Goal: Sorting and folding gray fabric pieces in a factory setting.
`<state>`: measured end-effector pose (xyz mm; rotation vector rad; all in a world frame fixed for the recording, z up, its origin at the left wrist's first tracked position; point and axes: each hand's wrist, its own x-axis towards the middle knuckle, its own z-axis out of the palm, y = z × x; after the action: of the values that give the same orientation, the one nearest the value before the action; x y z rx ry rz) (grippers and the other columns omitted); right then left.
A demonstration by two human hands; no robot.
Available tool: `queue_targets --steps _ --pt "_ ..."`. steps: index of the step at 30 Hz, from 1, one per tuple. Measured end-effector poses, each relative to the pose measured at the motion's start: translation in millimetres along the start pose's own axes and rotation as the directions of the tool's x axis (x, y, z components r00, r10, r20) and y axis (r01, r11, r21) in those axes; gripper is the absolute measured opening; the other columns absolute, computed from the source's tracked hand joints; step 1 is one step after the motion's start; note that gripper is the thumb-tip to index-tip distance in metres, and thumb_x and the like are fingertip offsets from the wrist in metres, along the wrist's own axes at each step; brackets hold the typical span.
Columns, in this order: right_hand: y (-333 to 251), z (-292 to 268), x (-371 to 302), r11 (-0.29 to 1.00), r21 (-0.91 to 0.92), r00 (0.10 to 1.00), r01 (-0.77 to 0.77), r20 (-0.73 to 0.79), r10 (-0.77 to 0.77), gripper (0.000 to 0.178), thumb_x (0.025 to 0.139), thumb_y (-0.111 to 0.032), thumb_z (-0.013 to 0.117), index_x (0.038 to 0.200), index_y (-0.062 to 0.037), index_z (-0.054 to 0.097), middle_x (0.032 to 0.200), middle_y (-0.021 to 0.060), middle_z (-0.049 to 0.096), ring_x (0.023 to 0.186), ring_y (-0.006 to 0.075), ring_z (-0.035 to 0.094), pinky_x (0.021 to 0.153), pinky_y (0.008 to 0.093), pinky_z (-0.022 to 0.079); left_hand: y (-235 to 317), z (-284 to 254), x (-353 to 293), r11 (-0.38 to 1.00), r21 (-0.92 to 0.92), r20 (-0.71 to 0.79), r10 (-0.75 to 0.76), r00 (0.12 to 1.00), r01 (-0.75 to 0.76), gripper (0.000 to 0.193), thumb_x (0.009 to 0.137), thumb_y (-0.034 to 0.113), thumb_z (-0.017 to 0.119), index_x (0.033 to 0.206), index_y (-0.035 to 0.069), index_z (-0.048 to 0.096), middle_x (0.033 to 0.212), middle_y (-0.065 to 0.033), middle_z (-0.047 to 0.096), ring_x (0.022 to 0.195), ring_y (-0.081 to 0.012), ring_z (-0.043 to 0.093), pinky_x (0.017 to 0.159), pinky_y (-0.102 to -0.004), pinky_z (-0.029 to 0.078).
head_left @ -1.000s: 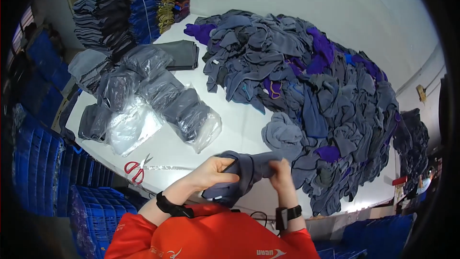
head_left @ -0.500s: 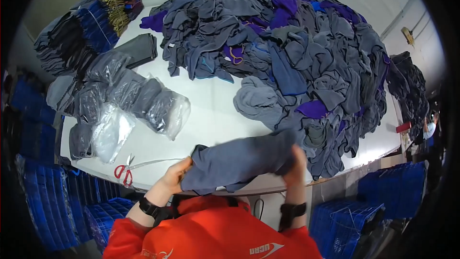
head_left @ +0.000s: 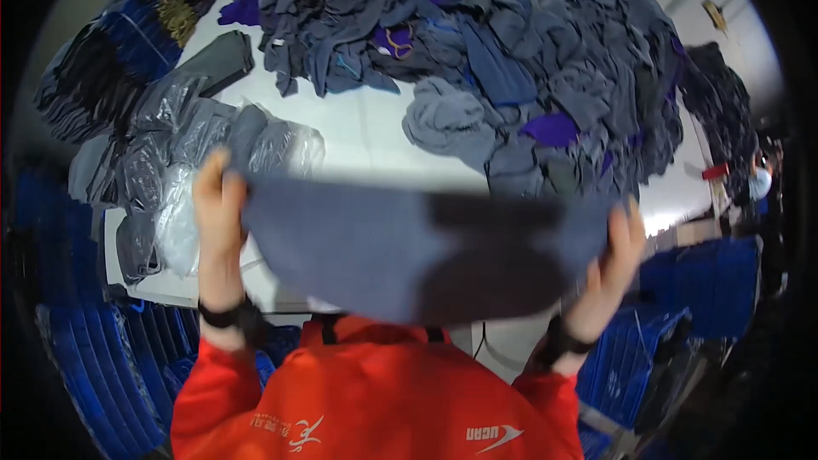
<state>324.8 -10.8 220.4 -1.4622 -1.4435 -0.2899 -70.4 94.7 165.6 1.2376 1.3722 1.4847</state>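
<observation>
While stretched above the near edge of the table (head_left: 362,140), gripped at one end by left hand (head_left: 220,204) and the other by right hand (head_left: 617,254), treat grey-blue cloth (head_left: 341,238) as probably light, soft, floppy and not fragile; hold by both ends.

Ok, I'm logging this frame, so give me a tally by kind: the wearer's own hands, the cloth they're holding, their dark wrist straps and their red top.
Hands (left hand, right hand): 2
Held cloth: 1
Wrist straps: 2
Red top: 1
Total: 6
</observation>
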Motion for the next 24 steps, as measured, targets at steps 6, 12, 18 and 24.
queue_targets --steps 6,12,18,24 --pt "29.3 -16.3 35.9 0.471 0.757 0.874 -0.453 0.273 0.402 0.016 0.079 -0.006 0.064 0.09 0.0027 0.056 0.086 0.0065 0.061 0.076 0.0116 0.056 0.073 0.0245 0.044 35.9 34.0 29.7 0.844 -0.527 0.128 0.197 0.972 -0.102 0.03 0.081 0.028 0.068 0.09 0.004 0.054 0.078 0.0012 0.056 0.07 -0.0073 0.052 0.066 -0.0206 0.043" --pt "44.0 -20.7 -68.9 0.312 0.659 0.683 -0.684 0.427 0.593 0.019 0.071 0.005 0.063 0.089 0.0061 0.057 0.084 0.0062 0.06 0.071 0.0105 0.056 0.069 0.0237 0.046 -27.8 -3.6 -22.3 0.964 -0.099 0.287 -0.208 0.935 0.245 0.01 0.083 0.012 0.064 0.082 0.004 0.06 0.063 0.008 0.048 0.056 -0.0008 0.038 0.05 -0.0191 0.031" --pt "65.5 -11.1 -202.5 0.055 0.194 0.162 -0.98 0.597 0.786 0.004 0.071 0.002 0.064 0.073 0.0006 0.06 0.069 0.0023 0.058 0.059 0.0079 0.051 0.055 0.0203 0.038 -126.0 -14.7 -88.0 0.696 0.269 0.269 -0.718 0.643 0.665 0.029 0.085 0.029 0.062 0.069 0.008 0.054 0.059 0.0056 0.044 0.053 -0.0033 0.038 0.048 -0.0211 0.03" --pt "97.7 80.7 -153.2 0.222 0.432 0.442 -0.874 0.518 0.733 0.029 0.076 -0.01 0.068 0.101 0.0022 0.058 0.093 0.0071 0.062 0.086 0.0163 0.059 0.079 0.03 0.046 -198.1 110.7 -70.5 0.919 -0.366 -0.22 -0.235 0.947 0.143 0.024 0.082 0.017 0.065 0.093 -0.003 0.055 0.084 -0.0112 0.056 0.084 -0.0221 0.055 0.074 -0.0304 0.044"
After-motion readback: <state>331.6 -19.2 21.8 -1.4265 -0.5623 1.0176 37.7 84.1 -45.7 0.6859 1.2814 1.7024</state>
